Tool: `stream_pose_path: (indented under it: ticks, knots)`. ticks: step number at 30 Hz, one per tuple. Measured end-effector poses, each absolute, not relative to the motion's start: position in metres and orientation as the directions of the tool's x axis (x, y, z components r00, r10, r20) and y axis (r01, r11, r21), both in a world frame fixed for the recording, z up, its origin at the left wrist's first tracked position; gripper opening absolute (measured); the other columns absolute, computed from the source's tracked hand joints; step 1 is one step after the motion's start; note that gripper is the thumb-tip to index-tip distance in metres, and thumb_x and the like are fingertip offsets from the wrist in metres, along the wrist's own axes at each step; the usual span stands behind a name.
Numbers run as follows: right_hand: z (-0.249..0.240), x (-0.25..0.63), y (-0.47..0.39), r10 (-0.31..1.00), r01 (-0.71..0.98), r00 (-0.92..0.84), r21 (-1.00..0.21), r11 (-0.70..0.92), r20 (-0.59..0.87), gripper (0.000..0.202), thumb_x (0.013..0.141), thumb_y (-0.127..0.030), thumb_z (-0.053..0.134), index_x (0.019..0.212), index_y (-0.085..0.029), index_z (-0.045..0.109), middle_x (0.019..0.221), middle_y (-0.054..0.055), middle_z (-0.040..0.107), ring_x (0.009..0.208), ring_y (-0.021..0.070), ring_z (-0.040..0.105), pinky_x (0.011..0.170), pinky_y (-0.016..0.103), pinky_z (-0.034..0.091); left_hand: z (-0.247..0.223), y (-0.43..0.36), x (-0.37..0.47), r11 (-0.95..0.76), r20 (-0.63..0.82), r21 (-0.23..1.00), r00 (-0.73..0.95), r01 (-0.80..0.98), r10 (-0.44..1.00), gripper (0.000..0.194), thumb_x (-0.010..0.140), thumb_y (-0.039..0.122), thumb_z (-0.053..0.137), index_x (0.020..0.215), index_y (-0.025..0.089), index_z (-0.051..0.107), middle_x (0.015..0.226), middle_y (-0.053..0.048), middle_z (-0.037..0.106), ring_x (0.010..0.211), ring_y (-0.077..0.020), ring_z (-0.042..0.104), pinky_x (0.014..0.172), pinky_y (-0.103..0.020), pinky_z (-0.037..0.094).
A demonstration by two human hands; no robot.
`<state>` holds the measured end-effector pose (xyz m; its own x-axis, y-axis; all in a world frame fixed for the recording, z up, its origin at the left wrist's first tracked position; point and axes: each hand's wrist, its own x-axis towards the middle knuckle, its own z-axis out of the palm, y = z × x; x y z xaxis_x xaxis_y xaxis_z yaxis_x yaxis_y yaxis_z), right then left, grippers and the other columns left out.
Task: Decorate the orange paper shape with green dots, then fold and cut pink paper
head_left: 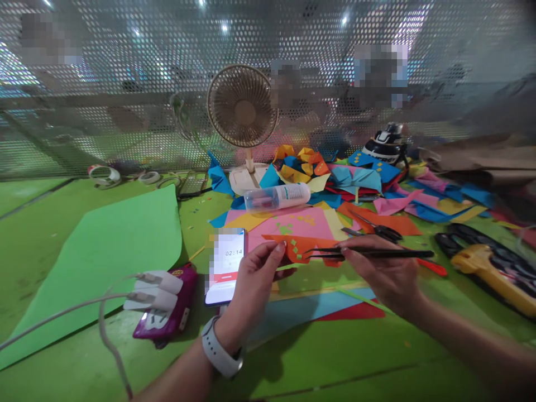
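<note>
My left hand (263,271) pinches the left end of a folded orange paper piece (307,245) between thumb and fingers. Small light-green paper squares (294,249) lie on its face. My right hand (387,273) is closed around black tweezers (377,253). Their bent tips point left, in front of the orange paper and close to the green squares; whether they touch it I cannot tell. Below the hands, blue paper (293,312) and red paper (352,312) lie on the green table. A lit phone (226,268) showing a timer lies left of my left hand.
A purple power adapter (167,312) with plugs and cables sits at left, by a large green sheet (113,245). A bottle (278,197), scissors (379,228), a fan (243,106) and heaps of folded paper (310,167) stand behind. A yellow-and-black tool (477,262) lies right.
</note>
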<state>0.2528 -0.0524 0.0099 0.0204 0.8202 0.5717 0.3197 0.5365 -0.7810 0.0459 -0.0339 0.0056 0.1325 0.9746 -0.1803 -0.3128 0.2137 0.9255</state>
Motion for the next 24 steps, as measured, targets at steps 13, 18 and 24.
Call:
stream_pose_path:
  ticks: [13,18,24]
  knots:
    - [0.0080,0.2503,-0.0448,0.963,-0.054,0.083,-0.964,0.260,0.255,0.017,0.080,-0.033,0.069,0.089,-0.020,0.062,0.072,0.003,0.075,0.065,0.0214,0.073,0.058,0.030,0.063,0.0077,-0.0377,0.0475,0.275,-0.241,0.904,0.141,-0.327,0.960,0.024,0.074,0.040,0.073,0.081,0.018,0.066,0.079,-0.002,0.067,0.072,-0.0132,0.064,0.065,-0.027,0.057]
    - [0.0079,0.2488,-0.0463,0.966,-0.110,0.075,-0.961,0.253,0.246,0.017,0.080,-0.031,0.070,0.089,-0.019,0.062,0.072,0.003,0.075,0.066,0.0202,0.073,0.057,0.026,0.062,0.0065,-0.0384,0.0480,0.279,-0.246,0.904,0.141,-0.322,0.959,0.025,0.074,0.039,0.073,0.082,0.017,0.066,0.079,-0.002,0.067,0.072,-0.0132,0.064,0.064,-0.026,0.057]
    - [0.0092,0.2474,-0.0462,0.971,-0.120,0.069,-0.964,0.236,0.229,0.015,0.080,-0.029,0.070,0.089,-0.019,0.063,0.071,0.002,0.074,0.065,0.0186,0.073,0.057,0.024,0.062,0.0066,-0.0384,0.0481,0.274,-0.236,0.912,0.155,-0.305,0.959,0.025,0.076,0.039,0.071,0.084,0.017,0.065,0.079,-0.002,0.067,0.076,-0.0147,0.065,0.065,-0.026,0.056]
